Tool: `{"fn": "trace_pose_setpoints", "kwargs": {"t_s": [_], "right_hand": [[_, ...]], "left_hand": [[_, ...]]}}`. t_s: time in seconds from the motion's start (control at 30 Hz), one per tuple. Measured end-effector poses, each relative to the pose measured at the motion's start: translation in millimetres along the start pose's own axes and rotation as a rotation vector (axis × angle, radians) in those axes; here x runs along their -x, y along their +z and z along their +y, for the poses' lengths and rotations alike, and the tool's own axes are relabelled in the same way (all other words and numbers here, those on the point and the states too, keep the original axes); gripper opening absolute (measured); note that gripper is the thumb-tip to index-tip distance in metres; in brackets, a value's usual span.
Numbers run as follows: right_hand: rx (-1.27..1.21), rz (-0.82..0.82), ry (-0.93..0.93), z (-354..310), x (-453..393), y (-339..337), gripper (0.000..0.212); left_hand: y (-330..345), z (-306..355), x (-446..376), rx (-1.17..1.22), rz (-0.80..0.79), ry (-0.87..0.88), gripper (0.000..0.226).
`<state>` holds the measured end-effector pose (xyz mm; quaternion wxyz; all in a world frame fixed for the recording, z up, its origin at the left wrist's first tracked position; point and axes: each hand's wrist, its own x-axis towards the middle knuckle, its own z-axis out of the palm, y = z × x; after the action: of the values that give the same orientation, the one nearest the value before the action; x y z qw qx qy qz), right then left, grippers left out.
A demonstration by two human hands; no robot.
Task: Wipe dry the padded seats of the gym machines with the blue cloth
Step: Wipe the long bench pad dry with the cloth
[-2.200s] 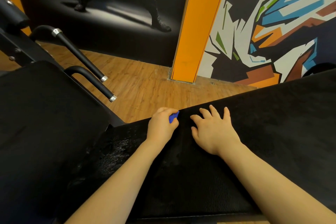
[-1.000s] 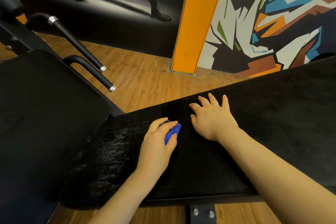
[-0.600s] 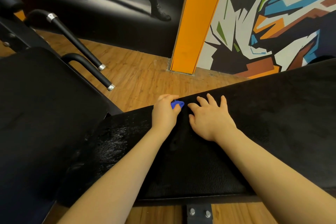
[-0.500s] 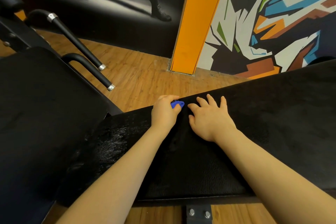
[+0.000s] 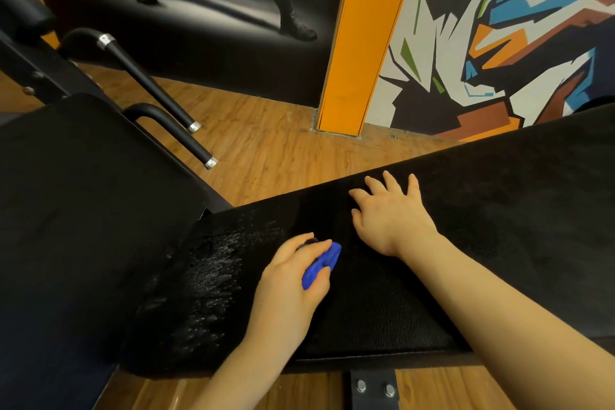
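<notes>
Wood-plank floor point(image 5: 273, 143) and a graffiti wall point(image 5: 499, 43) with an orange pillar point(image 5: 359, 36) are sitting behind a black padded seat point(image 5: 382, 316) that is running across the view. Left hand point(image 5: 293, 280) is gripping the blue cloth point(image 5: 321, 265), fingers curled round the bunched wad and pressing it down on the pad near the middle, closer to the near edge than the far one; bunching it likely gives a firm scrubbing pad. Right hand point(image 5: 391, 213) is lying flat with fingers spread and relaxed near the far edge, holding nothing, probably bracing the body and steadying the pad while the other hand is wiping. Wet beads point(image 5: 213, 270) are glistening on the seat's left end, just left of the cloth, so that patch looks not yet dried and is likely the next stretch to wipe. Surface right of the cloth is looking matte, seemingly dry. Second black pad point(image 5: 83, 210) is sitting at left, with two black handles point(image 5: 159, 100) beyond it.
</notes>
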<state>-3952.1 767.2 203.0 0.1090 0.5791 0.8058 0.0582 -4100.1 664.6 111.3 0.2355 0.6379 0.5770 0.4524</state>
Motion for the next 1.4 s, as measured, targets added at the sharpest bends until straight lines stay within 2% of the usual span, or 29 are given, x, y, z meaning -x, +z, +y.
{"fn": "trace_pose_setpoints", "kwargs": {"t_s": [0.1, 0.2, 0.4, 0.53, 0.77, 1.07, 1.4], "right_hand": [[-0.003, -0.002, -0.006, 2, 0, 0, 0.052], [-0.002, -0.006, 0.0, 2, -1, 1, 0.052], [-0.002, -0.016, 0.02, -1, -1, -1, 0.051], [-0.01, -0.027, -0.002, -1, -1, -3, 0.058], [0.011, -0.061, -0.022, -5, -5, -6, 0.058], [-0.006, -0.043, 0.0, -22, -17, 2, 0.055], [-0.008, -0.029, -0.037, -24, -19, 5, 0.055]], "left_hand": [[-2, -5, -8, 0.028, 0.002, 0.025, 0.038], [0, -14, -45, 0.025, 0.08, 0.022, 0.037], [15, -38, -138, 0.003, 0.144, -0.079, 0.036], [23, -53, -160, -0.017, 0.125, -0.174, 0.034], [21, -54, -151, -0.05, 0.107, -0.126, 0.024], [14, -54, -143, -0.12, 0.063, -0.103, 0.028], [-6, -54, -72, -0.146, 0.069, -0.07, 0.032]]}}
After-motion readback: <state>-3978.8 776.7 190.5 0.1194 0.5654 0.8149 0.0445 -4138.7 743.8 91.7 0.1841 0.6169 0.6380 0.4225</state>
